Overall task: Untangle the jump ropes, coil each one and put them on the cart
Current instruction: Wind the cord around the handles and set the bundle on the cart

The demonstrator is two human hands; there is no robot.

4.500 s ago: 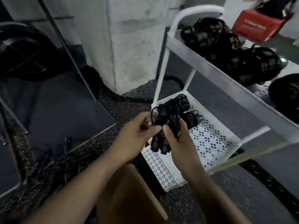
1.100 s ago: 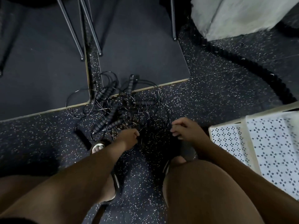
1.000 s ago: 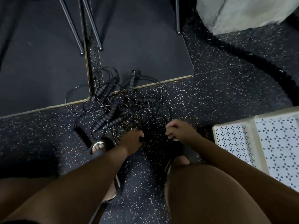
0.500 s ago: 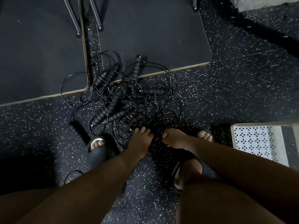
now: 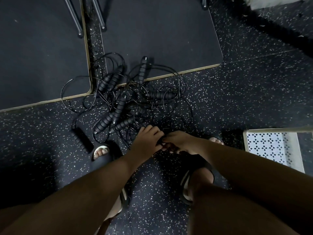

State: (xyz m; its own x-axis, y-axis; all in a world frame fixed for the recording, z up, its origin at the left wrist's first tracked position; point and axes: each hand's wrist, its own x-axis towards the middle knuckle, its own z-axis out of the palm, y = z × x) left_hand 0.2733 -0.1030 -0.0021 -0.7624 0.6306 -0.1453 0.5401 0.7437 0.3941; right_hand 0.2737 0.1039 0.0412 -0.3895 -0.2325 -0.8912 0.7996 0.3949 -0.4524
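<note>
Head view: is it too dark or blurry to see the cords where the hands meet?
Head view: dim, not blurred; the ribbed handles in the jump rope tangle read sharp, but its thin cords fade into the speckled floor. Same view: shadow between left hand and right hand hides what the fingers hold.

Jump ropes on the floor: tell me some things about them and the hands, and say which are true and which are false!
1. The jump ropes lie tangled in one pile on the floor. True.
2. Both the left hand and the right hand reach the pile's near edge. True.
3. The white cart shelf is left of the pile. False: it is to the right.
4. The ropes are bright red. False: they are black.
5. The person wears black sandals. True.
</note>
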